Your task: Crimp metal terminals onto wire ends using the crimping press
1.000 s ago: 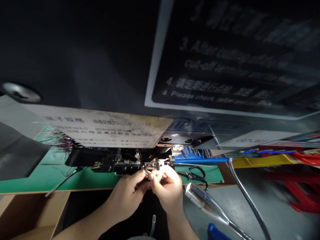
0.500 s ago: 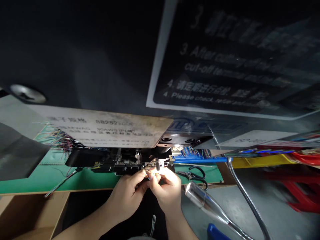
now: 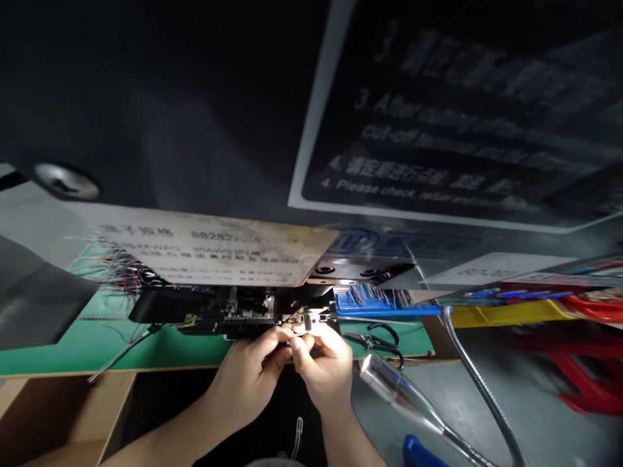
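My left hand (image 3: 246, 376) and my right hand (image 3: 326, 370) meet at the fingertips just in front of the machine's lit tooling (image 3: 309, 319). Both are closed in a pinch. Between them show bits of thin wires (image 3: 294, 335), mostly hidden by the fingers. The wire ends by the tooling are too small to make out. Above the hands hangs the dark machine body (image 3: 170, 97), with a printed paper label (image 3: 233, 250) along its lower edge.
A blue tray (image 3: 389, 309) of wires sits right of the tooling, with black-handled cutters (image 3: 379, 344) below it. A metal gooseneck lamp (image 3: 403, 395) shines from the right. More wires (image 3: 119, 272) lie at left on the green mat (image 3: 189, 353). A cardboard box (image 3: 73, 415) stands lower left.
The metal piece just above my fingertips looks brighter and slightly different in position. My hands stay nearly where they were; the machine body has shifted slightly in view.
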### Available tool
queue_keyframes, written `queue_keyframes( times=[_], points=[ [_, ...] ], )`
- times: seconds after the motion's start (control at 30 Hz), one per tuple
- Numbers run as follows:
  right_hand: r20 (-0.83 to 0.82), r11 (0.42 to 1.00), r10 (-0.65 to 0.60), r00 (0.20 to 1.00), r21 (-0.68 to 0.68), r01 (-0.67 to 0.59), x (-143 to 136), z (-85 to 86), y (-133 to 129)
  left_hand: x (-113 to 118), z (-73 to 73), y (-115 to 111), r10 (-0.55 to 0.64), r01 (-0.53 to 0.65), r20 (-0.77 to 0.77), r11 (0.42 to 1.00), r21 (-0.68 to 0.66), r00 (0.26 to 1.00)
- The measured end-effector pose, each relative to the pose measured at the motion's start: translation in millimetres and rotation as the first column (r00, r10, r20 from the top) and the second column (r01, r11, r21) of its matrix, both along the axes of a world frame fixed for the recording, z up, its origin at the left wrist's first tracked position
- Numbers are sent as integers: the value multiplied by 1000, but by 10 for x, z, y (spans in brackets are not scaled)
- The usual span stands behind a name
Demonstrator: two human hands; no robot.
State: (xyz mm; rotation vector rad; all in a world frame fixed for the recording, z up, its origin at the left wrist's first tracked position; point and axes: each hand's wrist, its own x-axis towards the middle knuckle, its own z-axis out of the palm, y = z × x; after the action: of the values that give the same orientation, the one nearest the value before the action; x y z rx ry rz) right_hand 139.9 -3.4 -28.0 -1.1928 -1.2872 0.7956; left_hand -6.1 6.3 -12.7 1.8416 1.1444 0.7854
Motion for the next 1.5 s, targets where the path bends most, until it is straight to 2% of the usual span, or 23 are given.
queue_keyframes(
  times=[0.3,0.47,0.63,0.9,1.1,1.23,1.33,1.5],
  points=[
    [-16,999,7,1000,-51,-8,-2,11,-10,-1,-49,-15,1,1,-59,999,33,998],
    [33,1000,14,999,20,-15,26,18,-12,4,-23,-6,-14,14,-31,1000,0,999],
    [46,999,9,999,41,-11,23,5,-1,6,6,-18,-16,16,-6,1000,2,1000],
    [84,996,-17,996,92,9,14,-2,23,26,-7,-26,13,-13,2,997,-79,1000],
    [29,1000,-30,999,5,30,-1,-7,-13,9,-18,-9,-8,7,-20,999,-41,1000],
    [-24,997,16,1000,-72,-18,10,-6,-20,-3,-39,1,-40,40,-9,999,-24,999],
    [-40,996,44,998,-76,-47,20,8,-13,1,-36,3,-50,50,-1,998,-37,999],
    [-28,999,25,999,-31,-26,9,25,-4,24,-14,15,-55,55,-2,995,-79,998]
  ],
)
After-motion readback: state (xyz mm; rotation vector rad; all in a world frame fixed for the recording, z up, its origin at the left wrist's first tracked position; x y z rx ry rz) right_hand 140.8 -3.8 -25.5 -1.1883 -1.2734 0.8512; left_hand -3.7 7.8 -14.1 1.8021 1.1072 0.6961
